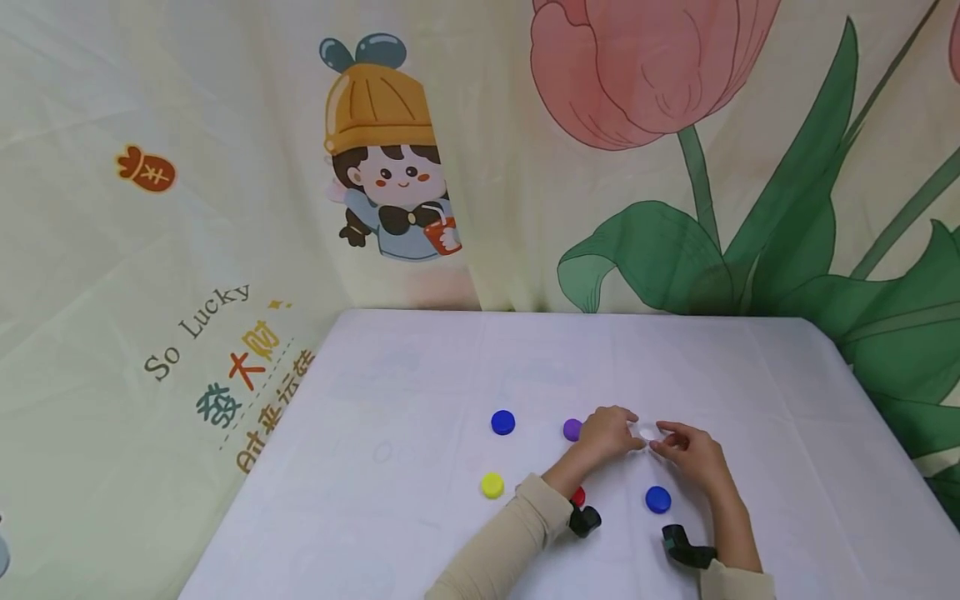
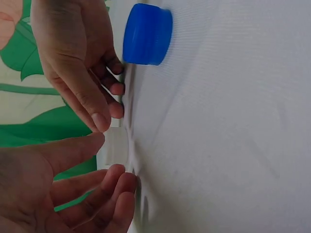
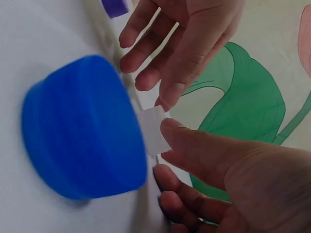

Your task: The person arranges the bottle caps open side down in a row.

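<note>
Between my two hands is a small white bottle cap (image 1: 647, 432), low over the white tabletop; contact with the cloth cannot be told. My left hand (image 1: 606, 433) has thumb and index finger at the cap's left side, pinching its edge. Opposite it, my right hand (image 1: 697, 457) pinches the right side with thumb and index finger. Both wrist views show the cap (image 2: 116, 146) between the fingertips, partly covered by them. A purple cap (image 1: 572, 429) lies beside my left hand. Nearest my right wrist is a blue cap (image 3: 85, 128).
Another blue cap (image 1: 503, 422) and a yellow cap (image 1: 492, 485) lie further left on the white table (image 1: 420, 367). Partly hidden by my left wrist and its black camera (image 1: 585, 522) is a red cap (image 1: 578, 496). A printed curtain (image 1: 495, 167) hangs behind the table.
</note>
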Demonstrator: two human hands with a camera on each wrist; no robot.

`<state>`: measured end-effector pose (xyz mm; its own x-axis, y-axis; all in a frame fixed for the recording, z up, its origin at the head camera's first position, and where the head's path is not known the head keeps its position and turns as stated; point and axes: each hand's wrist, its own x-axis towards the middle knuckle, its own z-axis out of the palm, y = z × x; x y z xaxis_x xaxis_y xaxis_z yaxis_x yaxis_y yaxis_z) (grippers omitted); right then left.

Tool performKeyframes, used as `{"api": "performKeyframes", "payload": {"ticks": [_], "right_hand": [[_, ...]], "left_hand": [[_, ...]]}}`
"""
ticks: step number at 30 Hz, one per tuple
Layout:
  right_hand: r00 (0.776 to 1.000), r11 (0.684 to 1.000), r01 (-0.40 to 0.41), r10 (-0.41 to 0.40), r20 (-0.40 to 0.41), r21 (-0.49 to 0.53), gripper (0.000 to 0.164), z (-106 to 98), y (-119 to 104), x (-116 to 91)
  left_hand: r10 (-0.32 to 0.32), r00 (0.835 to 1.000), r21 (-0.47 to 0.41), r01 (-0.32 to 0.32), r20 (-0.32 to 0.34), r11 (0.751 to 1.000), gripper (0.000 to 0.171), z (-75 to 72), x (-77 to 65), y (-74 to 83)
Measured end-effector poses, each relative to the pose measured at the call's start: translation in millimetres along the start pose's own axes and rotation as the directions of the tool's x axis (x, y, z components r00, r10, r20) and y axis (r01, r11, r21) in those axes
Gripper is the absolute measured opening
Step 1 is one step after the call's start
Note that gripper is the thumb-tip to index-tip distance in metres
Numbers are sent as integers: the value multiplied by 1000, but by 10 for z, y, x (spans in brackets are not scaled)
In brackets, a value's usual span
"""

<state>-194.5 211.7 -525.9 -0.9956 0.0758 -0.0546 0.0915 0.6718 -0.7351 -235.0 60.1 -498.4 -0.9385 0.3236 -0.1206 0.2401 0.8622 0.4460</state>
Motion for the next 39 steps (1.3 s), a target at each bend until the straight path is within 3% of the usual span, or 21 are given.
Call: {"api": "performKeyframes", "payload": {"ticks": [8,13,18,21,27,32,39], "right_hand": [[999,999,-31,31,-14,-32,45,104,51,51],[1000,1000,15,-15,-16,-24,45,80,-11,-8],[993,994,106,-107,-42,-8,45,-13,-170,-123],[982,985,170,-171,-78,-13,43,-69,-281,-196],[962,966,253,-256,-91,-48,42,-196,-508,-339],[947,954,298,-301,-111,-42,43,-270,-688,-476],[898,913,406,-406,-169,-36,37,-316,-839,-615]], "left_hand": [[-13,999,8,12,51,1000,33,52,-12,-26],[9,1000,-23,-9,30,1000,31,-12,-93,-47],[114,993,-86,-117,-39,989,22,-199,-221,-99],[180,981,-162,-191,-76,968,19,-335,-287,-147],[275,957,-299,-289,-90,909,25,-572,-435,-242],[336,930,-350,-367,-148,862,27,-692,-607,-284],[383,892,-394,-450,-241,801,27,-814,-845,-311]]}}
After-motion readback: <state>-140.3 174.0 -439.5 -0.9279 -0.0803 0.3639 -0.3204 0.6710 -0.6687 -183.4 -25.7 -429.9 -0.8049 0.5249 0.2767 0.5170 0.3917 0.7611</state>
